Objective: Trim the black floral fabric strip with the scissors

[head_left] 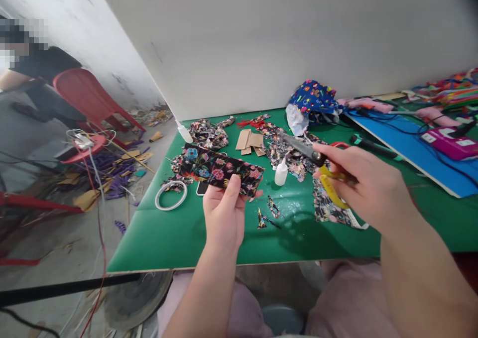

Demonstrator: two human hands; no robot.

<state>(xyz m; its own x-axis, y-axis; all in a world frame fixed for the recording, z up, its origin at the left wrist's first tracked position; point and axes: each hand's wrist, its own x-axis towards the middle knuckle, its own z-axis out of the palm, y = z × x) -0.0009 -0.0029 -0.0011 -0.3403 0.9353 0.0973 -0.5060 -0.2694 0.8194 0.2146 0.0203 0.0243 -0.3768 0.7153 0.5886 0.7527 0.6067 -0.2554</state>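
My left hand [226, 208] grips a strip of black floral fabric [220, 171], thumb on top, above the green table. In my right hand [366, 183] is a pair of scissors [304, 149] with yellow on the handles, its blades pointing left, apart from the fabric. Between the hands a white squeeze bottle [281, 172] stands upright. Small floral scraps [262, 219] lie in front of it, and a larger floral piece [330, 206] lies under my right hand. A phone-like object is mostly hidden behind the held strip.
A white ring [171, 195] lies at the table's left. Behind are cardboard pieces [249, 141], floral scraps [209, 133], another bottle [184, 132] and blue patterned cloth [313, 101]. Right are a blue board [396, 149], pink glue guns [433, 115] and cables. A person sits left on a red chair [87, 96].
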